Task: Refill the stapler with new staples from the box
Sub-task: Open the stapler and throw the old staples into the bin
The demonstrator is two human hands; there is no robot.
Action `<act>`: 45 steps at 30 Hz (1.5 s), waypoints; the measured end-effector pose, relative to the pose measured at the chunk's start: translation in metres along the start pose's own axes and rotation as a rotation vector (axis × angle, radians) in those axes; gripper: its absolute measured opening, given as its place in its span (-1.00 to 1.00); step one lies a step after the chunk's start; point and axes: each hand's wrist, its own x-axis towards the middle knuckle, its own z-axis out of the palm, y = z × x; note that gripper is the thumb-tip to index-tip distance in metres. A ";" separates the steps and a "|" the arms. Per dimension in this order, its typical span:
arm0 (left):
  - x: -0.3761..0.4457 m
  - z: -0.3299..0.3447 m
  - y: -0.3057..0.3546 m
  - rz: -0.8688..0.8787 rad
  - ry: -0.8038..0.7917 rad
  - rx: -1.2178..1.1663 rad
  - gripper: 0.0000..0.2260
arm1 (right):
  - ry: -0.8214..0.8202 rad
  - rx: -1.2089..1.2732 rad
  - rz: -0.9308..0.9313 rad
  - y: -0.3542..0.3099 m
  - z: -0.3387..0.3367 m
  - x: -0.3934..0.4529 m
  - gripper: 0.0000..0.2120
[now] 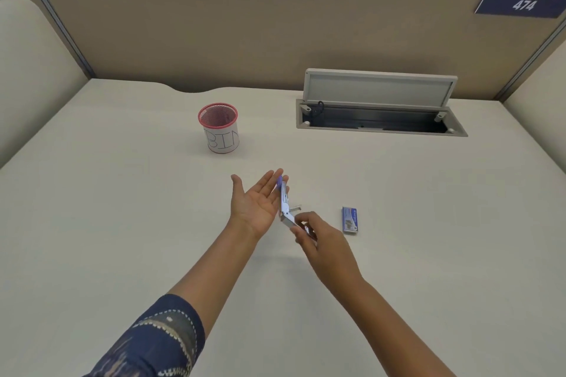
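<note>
Two hands over the desk [122,208]. My left hand [255,203] lies palm up, fingers straight, the stapler [284,205] swung wide at its hinge and leaning against the fingertips. My right hand [318,239] pinches the stapler's near end. Staple box [349,220] rests flat at 3 o'clock from the stapler, near but apart. Red mesh cup [219,128] marked BIN stands at 11 o'clock.

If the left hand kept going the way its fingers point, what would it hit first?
Probably nothing near: the left hand, open beside the stapler, points up-right, passing right of the red-rimmed bin toward the partition wall. Depth is uncertain.
</note>
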 end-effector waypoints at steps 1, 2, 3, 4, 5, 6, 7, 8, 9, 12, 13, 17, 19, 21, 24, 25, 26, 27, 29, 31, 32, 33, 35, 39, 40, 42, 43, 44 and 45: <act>0.000 -0.001 0.002 0.021 0.037 0.010 -0.38 | -0.013 -0.028 0.034 0.002 0.001 -0.001 -0.81; 0.000 -0.003 0.003 0.043 0.076 0.050 -0.45 | -0.057 -0.070 0.074 0.005 0.002 -0.001 -0.79; -0.001 -0.004 0.003 0.059 0.109 0.113 -0.54 | -0.109 -0.109 0.116 0.008 0.004 -0.001 -0.75; -0.001 -0.005 0.002 0.061 0.130 0.177 -0.64 | -0.151 -0.132 0.154 0.011 0.006 -0.002 -0.68; -0.002 -0.007 0.000 0.051 0.141 0.223 -0.73 | -0.178 -0.142 0.180 0.013 0.007 -0.002 -0.60; -0.003 -0.009 -0.003 0.036 0.147 0.249 -0.79 | -0.196 -0.148 0.195 0.014 0.008 -0.001 -0.53; -0.005 -0.012 -0.005 0.025 0.150 0.262 -0.82 | -0.208 -0.155 0.203 0.015 0.009 -0.001 -0.48; -0.006 -0.014 -0.007 0.022 0.155 0.262 -0.83 | -0.219 -0.162 0.206 0.015 0.010 0.001 -0.47; -0.007 -0.016 -0.007 0.028 0.161 0.255 -0.83 | -0.232 -0.175 0.203 0.016 0.009 0.002 -0.50; -0.006 -0.018 -0.008 0.120 0.198 0.296 -0.85 | -0.224 -0.270 0.147 0.016 0.010 0.007 -0.60; -0.005 -0.020 -0.007 0.200 0.225 0.379 -0.86 | -0.193 -0.310 0.129 0.017 0.012 0.008 -0.61; -0.004 -0.033 -0.002 0.471 0.275 0.801 -0.81 | -0.191 -0.487 0.151 0.017 0.020 0.014 -0.57; -0.002 -0.042 0.001 0.498 0.282 0.902 -0.79 | -0.232 -0.579 0.131 0.018 0.024 0.015 -0.54; -0.001 -0.047 0.002 0.504 0.289 0.946 -0.78 | -0.204 -0.605 0.118 0.017 0.026 0.015 -0.52; -0.001 -0.054 0.000 0.485 0.289 0.982 -0.78 | -0.247 -0.617 0.115 0.016 0.028 0.015 -0.52; -0.002 -0.056 -0.001 0.479 0.287 0.991 -0.77 | -0.243 -0.617 0.114 0.018 0.028 0.014 -0.52; -0.002 -0.059 -0.001 0.476 0.286 1.005 -0.77 | -0.228 -0.620 0.114 0.019 0.028 0.014 -0.50; -0.003 -0.060 0.000 0.474 0.281 1.022 -0.77 | -0.222 -0.623 0.117 0.019 0.028 0.013 -0.49; -0.004 -0.062 0.001 0.469 0.262 1.044 -0.76 | -0.236 -0.612 0.120 0.020 0.028 0.012 -0.50; -0.004 -0.063 0.003 0.471 0.251 1.051 -0.78 | -0.209 -0.588 0.102 0.020 0.027 0.012 -0.53; -0.004 -0.064 0.004 0.472 0.250 1.054 -0.79 | -0.180 -0.577 0.093 0.019 0.026 0.012 -0.53; -0.004 -0.064 0.005 0.471 0.249 1.055 -0.80 | -0.151 -0.565 0.090 0.018 0.025 0.012 -0.54; -0.005 -0.067 0.007 0.461 0.239 1.039 -0.82 | -0.114 -0.550 0.093 0.015 0.025 0.011 -0.55; -0.003 -0.072 0.008 0.470 0.222 1.020 -0.82 | -0.121 -0.558 0.079 0.018 0.026 0.009 -0.56; -0.003 -0.073 0.008 0.473 0.216 1.020 -0.82 | -0.157 -0.560 0.067 0.019 0.028 0.008 -0.56; -0.003 -0.074 0.008 0.467 0.199 1.018 -0.81 | -0.216 -0.557 0.063 0.021 0.030 0.004 -0.57; -0.003 -0.075 0.008 0.467 0.191 1.019 -0.81 | -0.218 -0.550 0.063 0.022 0.031 0.002 -0.57; -0.002 -0.075 0.008 0.469 0.185 1.020 -0.81 | -0.216 -0.545 0.065 0.023 0.032 0.000 -0.57; -0.002 -0.076 0.009 0.469 0.183 1.019 -0.80 | -0.221 -0.542 0.074 0.022 0.033 0.000 -0.57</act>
